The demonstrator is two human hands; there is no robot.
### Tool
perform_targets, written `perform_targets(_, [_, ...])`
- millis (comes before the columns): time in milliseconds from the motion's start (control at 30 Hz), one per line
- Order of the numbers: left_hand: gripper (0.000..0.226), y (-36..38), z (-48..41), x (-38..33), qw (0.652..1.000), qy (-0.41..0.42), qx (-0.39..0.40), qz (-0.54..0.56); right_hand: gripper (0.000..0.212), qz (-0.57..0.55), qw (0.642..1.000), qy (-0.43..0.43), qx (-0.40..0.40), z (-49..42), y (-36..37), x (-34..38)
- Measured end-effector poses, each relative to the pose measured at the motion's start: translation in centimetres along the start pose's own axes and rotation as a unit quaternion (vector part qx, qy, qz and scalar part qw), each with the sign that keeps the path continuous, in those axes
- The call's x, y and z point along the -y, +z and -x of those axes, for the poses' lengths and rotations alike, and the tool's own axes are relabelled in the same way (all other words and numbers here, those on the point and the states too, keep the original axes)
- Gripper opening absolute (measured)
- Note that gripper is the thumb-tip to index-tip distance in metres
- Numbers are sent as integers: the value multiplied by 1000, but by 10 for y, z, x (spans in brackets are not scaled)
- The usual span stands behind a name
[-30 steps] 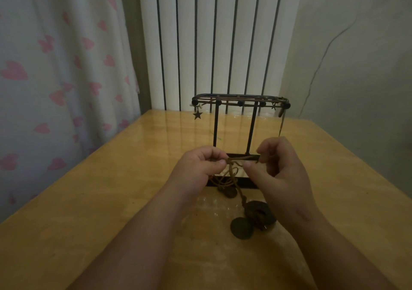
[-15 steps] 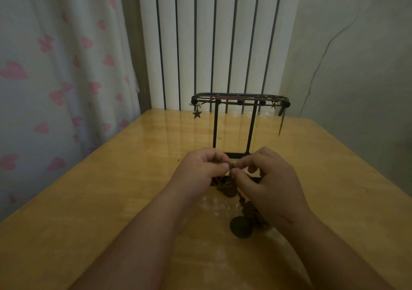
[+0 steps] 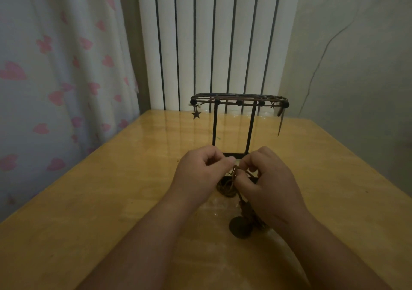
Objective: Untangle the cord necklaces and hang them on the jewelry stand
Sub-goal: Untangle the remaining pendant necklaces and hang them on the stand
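Just in front of the jewelry stand, the left hand and right hand both pinch the tangled cord necklaces, the knot caught between their curled fingertips.

It is dim here. The table shines just past the left hand. Things far to its sides look bent.
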State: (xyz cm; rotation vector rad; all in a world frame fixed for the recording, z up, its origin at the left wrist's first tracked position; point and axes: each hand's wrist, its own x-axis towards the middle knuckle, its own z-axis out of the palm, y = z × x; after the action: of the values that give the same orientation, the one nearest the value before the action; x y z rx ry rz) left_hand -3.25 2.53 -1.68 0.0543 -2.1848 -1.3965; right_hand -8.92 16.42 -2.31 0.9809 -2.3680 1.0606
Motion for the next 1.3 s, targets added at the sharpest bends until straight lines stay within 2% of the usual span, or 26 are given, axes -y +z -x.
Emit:
perform_targets(100, [14,3,0,1,999,-36,36,-3,7,-16,1000,-4,-2,1,-1,1])
perform_targets(233, [19,3,-1,-1,996,-83,34,5,9,-53,998,14,6,2,-1,3])
perform_targets(400, [24,4,-1,-4,990,-121,33,70,15,-146,988,52,4,2,0,7])
perform_targets(567, [22,1,-2,-2,989,-120,24,77,9,-155,985,77,7,2,1,0])
perform_targets(700, [20,1,-1,-1,991,-113,34,60,10,-153,986,62,-8,2,-1,2])
perform_targets(833, [23,2,-1,-1,992,-109,40,43,7,-100,993,65,-6,1,1,1])
perform_targets(900, [25,3,-1,-1,991,-117,38,47,11,-139,986,94,1,0,2,2])
perform_targets(1067, [26,4,-2,-2,987,-141,34,70,18,-280,941,185,35,-1,-2,7])
perform_targets(1300, [11,-1,-3,2,985,-130,40,105,15,-269,946,175,36,-1,-3,7])
